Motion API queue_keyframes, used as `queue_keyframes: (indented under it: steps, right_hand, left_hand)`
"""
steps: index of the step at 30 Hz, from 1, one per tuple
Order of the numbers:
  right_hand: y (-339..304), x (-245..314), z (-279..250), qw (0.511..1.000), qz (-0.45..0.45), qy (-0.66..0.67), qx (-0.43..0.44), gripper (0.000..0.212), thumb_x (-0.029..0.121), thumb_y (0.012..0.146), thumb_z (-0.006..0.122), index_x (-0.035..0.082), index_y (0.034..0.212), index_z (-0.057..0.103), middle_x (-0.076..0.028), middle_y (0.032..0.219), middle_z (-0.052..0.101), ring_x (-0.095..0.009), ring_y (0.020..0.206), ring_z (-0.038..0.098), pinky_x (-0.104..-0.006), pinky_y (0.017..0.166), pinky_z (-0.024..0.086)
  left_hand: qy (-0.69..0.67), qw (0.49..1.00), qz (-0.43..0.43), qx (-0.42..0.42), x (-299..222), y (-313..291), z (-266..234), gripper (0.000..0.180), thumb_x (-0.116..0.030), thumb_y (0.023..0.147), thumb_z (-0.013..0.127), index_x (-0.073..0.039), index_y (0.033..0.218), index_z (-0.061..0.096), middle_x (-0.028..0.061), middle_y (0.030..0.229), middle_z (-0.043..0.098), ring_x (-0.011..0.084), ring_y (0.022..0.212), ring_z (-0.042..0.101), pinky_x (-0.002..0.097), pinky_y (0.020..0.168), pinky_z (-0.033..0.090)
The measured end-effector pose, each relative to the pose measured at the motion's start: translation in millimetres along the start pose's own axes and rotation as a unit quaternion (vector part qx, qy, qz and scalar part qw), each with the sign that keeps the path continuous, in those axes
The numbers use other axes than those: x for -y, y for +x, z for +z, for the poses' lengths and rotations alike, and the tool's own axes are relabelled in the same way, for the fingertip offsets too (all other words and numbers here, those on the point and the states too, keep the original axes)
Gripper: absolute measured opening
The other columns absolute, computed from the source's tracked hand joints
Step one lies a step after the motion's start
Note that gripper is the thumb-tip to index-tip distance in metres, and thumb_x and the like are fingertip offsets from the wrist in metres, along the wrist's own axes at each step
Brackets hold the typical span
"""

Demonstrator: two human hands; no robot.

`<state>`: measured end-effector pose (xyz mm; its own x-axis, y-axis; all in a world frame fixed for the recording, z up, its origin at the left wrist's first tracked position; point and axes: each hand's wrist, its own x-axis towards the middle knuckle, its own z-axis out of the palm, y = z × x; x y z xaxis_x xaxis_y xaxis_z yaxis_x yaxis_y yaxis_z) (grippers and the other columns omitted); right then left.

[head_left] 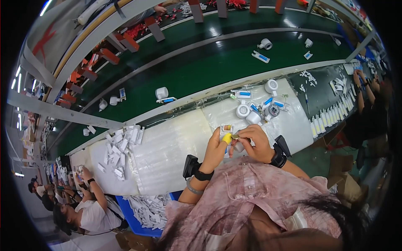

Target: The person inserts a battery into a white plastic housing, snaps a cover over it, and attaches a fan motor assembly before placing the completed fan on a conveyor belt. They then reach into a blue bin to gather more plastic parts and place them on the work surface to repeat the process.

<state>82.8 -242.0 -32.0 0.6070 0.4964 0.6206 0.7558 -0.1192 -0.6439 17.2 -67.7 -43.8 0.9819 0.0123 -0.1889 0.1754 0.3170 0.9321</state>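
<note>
White-and-blue part (pixel 227 150), held over near edge of worktop (pixel 171 142): probably light, stiff, smooth; best held by side edges (thin walls may crack). Left hand (pixel 215 148): grip closed around part. Right hand (pixel 256 143): grip pinched, apparently on small olive piece (pixel 235 136), largely hidden.

Green conveyor belt (pixel 188 71) beyond, cardboard (pixel 348 189) at lower right.

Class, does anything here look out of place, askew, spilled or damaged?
No clear spill or damage. The white pieces heaped on the left of the bench lie at all angles, which looks untidy against the neat row of white parts at far right. The left hand partly covers its white-and-blue part, so that's unclear.
</note>
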Motion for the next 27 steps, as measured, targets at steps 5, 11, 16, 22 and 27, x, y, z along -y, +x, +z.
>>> queue_keyframes:
  steps: [5,11,16,22,27]
  right_hand:
    - [2.7,3.4,-8.3,0.999,-0.014,0.013,0.026,0.021,-0.004,0.076,0.07,0.004,0.094,0.064,-0.01,0.094,0.068,-0.026,0.086,0.062,-0.0374,0.079,0.046]
    - [4.7,7.4,-9.3,1.0,-0.004,-0.006,-0.009,0.02,-0.004,0.074,0.071,0.004,0.092,0.065,-0.009,0.091,0.069,-0.025,0.084,0.063,-0.0376,0.08,0.046]
    - [6.5,9.5,-11.9,1.0,-0.017,-0.025,0.005,0.024,-0.002,0.07,0.075,0.007,0.091,0.068,-0.007,0.096,0.065,-0.027,0.088,0.058,-0.0363,0.078,0.045]
    - [6.4,9.3,-12.6,0.999,-0.022,-0.027,-0.008,0.025,-0.001,0.069,0.076,0.008,0.091,0.069,-0.005,0.094,0.063,-0.026,0.087,0.056,-0.0352,0.076,0.044]
    - [4.3,7.8,-10.4,0.999,-0.017,-0.026,-0.009,0.024,0.002,0.069,0.077,0.009,0.091,0.069,-0.004,0.093,0.063,-0.024,0.086,0.056,-0.0347,0.077,0.043]
  left_hand:
    - [-0.065,0.997,0.008,0.045,-11.0,-9.1,6.8,0.04,-0.005,0.094,0.038,-0.003,0.134,0.037,0.0113,0.099,0.06,0.0144,0.071,0.057,0.0259,0.063,0.047]
    - [0.009,0.998,0.033,0.049,-19.2,-13.7,16.6,0.043,-0.005,0.093,0.038,-0.002,0.136,0.033,0.0103,0.102,0.056,0.0136,0.069,0.055,0.0261,0.062,0.045]
    - [0.033,0.996,0.051,0.059,-19.3,-15.9,16.8,0.04,-0.005,0.093,0.037,-0.003,0.133,0.037,0.0068,0.102,0.055,0.0115,0.07,0.054,0.024,0.064,0.042]
    - [0.05,0.996,0.057,0.051,-26.2,-16.0,24.0,0.027,-0.001,0.089,0.035,0.0,0.116,0.041,0.0059,0.081,0.052,0.012,0.069,0.05,0.0271,0.063,0.045]
    - [0.061,0.994,0.054,0.069,-18.0,-18.5,18.3,0.037,-0.004,0.092,0.037,-0.002,0.128,0.04,0.0053,0.101,0.054,0.0108,0.074,0.052,0.0251,0.069,0.042]
